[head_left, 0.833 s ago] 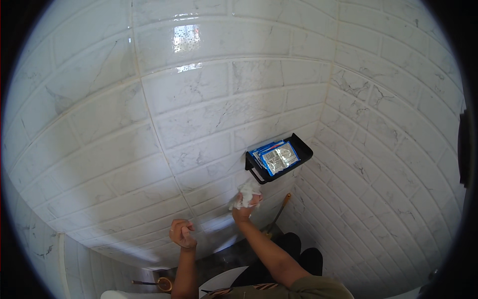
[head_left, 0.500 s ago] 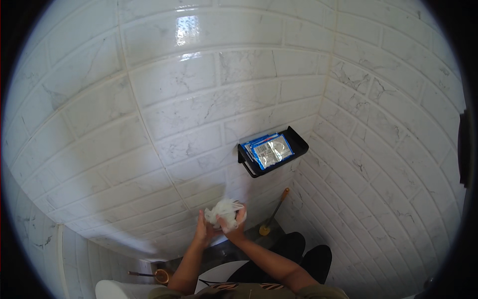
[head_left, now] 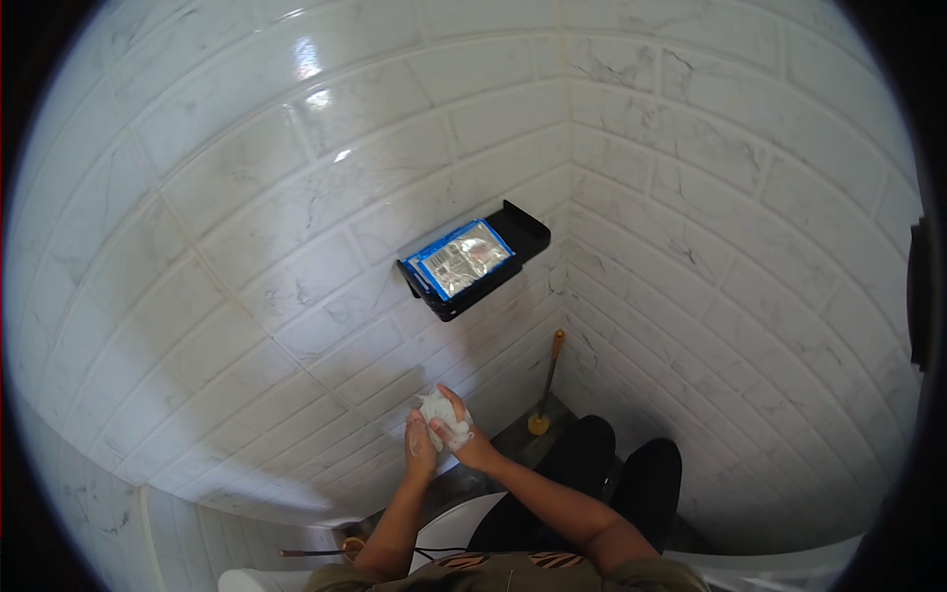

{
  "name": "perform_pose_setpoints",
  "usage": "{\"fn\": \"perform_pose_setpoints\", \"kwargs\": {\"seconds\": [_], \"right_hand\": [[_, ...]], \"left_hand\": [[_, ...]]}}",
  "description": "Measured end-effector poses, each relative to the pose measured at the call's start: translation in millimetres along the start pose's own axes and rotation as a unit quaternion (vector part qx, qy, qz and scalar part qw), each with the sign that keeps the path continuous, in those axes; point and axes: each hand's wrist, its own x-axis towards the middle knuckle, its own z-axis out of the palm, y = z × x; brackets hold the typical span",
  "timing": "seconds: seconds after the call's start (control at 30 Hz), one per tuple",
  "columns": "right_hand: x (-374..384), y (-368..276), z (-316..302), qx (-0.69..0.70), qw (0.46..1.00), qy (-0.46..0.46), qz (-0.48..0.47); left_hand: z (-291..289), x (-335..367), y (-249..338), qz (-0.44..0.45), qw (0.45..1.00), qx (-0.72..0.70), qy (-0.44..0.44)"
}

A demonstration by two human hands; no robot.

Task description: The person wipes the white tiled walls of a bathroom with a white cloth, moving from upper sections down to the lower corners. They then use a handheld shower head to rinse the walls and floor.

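1. Marbled white tiles [head_left: 296,227] are covering both walls, which are meeting in a corner beyond the shelf; the wide view is bending their joints into curves.
2. Low on the left, a copper-coloured ring [head_left: 352,546] with a thin handle is sitting by the foot of the wall, partly hidden by the forearm.
3. The left hand [head_left: 419,446] is resting against the left side of the wad, its fingers partly curled; whether it is gripping, I cannot tell.
4. Between the hands, below the shelf and apart from it, the wad [head_left: 441,412] is showing bright white, soft and crumpled, with ragged edges. White traces are clinging to the skin; cloth, paper or foam, I cannot tell.
5. The right hand [head_left: 468,446] is curling around the wad's right side, nearly closed, thumb lying across the front.
6. Moments ago the right hand was holding the wad alone; now both hands are meeting on it and it is looking more compact, so the handling is becoming two-handed.
7. Above them, a black shelf [head_left: 528,235] is carrying blue-and-silver packets [head_left: 464,259], lying stacked.
8. Farther right, a long-handled brush [head_left: 549,380] is leaning near the corner.
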Motion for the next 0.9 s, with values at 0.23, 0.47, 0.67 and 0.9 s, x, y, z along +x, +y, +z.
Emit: {"fn": "perform_pose_setpoints", "kwargs": {"seconds": [0.23, 0.47, 0.67, 0.9], "right_hand": [[60.2, 9.3, -71.6, -0.084, 0.949, 0.304, -0.001], [182.6, -33.9, -111.7, 0.22, 0.835, 0.504, 0.006], [144.7, 60.8, -5.0, -0.251, 0.96, 0.042, -0.118], [205.8, 7.7, -133.8, -0.308, 0.798, 0.421, -0.303]], "left_hand": [[-5.8, 7.6, 62.3, 0.197, 0.959, 0.163, 0.119], [-28.6, 6.2, 49.8, 0.222, 0.956, 0.122, 0.145], [-19.2, 13.4, 48.3, 0.243, 0.931, 0.19, 0.196], [-21.3, 36.7, 47.2, 0.286, 0.845, 0.39, 0.228]]}}
